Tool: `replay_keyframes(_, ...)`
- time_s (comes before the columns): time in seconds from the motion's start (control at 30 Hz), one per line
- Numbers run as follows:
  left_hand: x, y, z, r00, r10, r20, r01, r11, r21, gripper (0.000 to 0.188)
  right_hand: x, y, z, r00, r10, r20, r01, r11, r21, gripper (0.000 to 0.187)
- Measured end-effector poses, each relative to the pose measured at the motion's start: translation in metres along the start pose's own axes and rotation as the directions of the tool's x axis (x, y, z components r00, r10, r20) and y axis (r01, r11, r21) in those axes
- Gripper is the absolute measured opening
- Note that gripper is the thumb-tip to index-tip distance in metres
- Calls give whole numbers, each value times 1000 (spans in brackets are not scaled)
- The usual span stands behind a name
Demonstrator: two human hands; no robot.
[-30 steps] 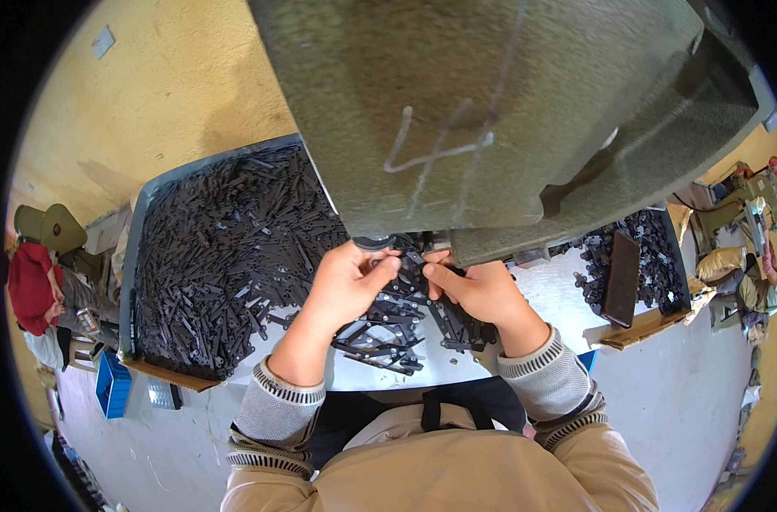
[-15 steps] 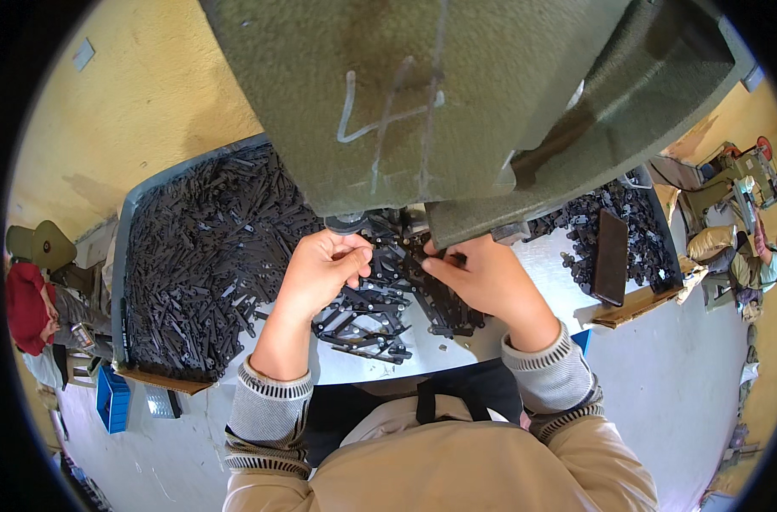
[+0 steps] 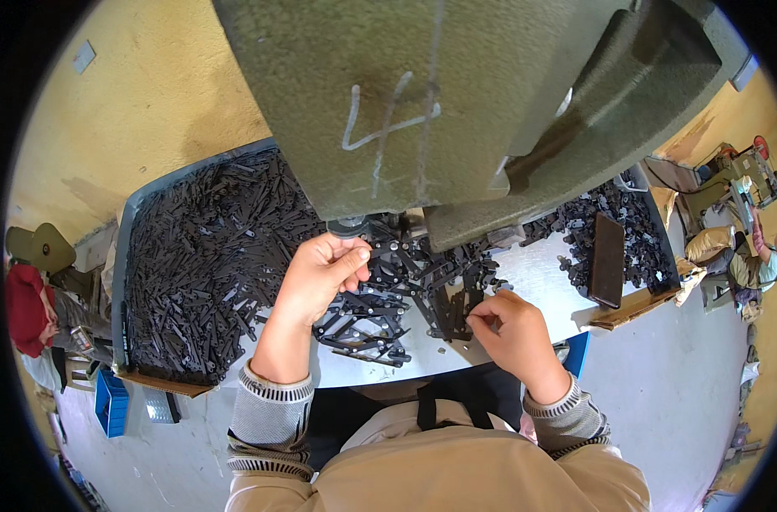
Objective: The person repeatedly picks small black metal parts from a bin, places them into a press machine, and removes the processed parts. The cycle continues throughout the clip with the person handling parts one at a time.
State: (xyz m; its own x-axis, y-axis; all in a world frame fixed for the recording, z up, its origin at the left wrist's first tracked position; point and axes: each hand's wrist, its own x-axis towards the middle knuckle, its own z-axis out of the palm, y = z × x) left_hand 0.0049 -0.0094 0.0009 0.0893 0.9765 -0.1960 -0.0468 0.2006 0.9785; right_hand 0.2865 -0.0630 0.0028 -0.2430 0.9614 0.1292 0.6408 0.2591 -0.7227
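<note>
Bare left hand: is hovering just below the dark round fitting on the green, rough cast-metal machine; thumb and fingers are curling together into a narrow grip, and whether they are holding a piece cannot be told.
Bare right hand: is hanging near the close edge of the pale, smooth bench, thumb and forefinger bunching into a narrow grip; any piece between them is not showing.
Loose flat black strips: are lying on the bench just left of the right hand's grip, the nearer of the two; their long axes are running mostly away from the person, slightly aslant.
Joined black strips with silvery rivets: are spreading between the hands, nearer the left, their long axes crossing.
Wide blue-grey-rimmed tray: is holding a dense heap of long black strips at left.
Heap of small black parts: is lying at right, beside a dark brown rectangular slab.
</note>
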Motion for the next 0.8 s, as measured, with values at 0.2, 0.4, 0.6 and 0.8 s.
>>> replay_keyframes(0.2, 3, -6, -8, 983, 159, -96, -170, 978, -120, 8, 28, -14, -14, 995, -78, 60, 69, 989, 131, 7)
replay_keyframes(0.4, -1, -2, -15, 906, 342, -249, -355, 935, -8, 13, 90, -28, 24, 941, -339, 8, 337, 936, 99, 16)
replay_keyframes(0.6, -3, 3, -10, 904, 338, -261, -368, 927, -75, 15, 112, -35, 36, 870, -492, -10, 489, 867, -98, 25)
replay_keyframes(0.8, 3, -2, -9, 948, 243, -207, -256, 966, -35, 14, 108, -19, 39, 873, -487, 23, 488, 873, -8, 18)
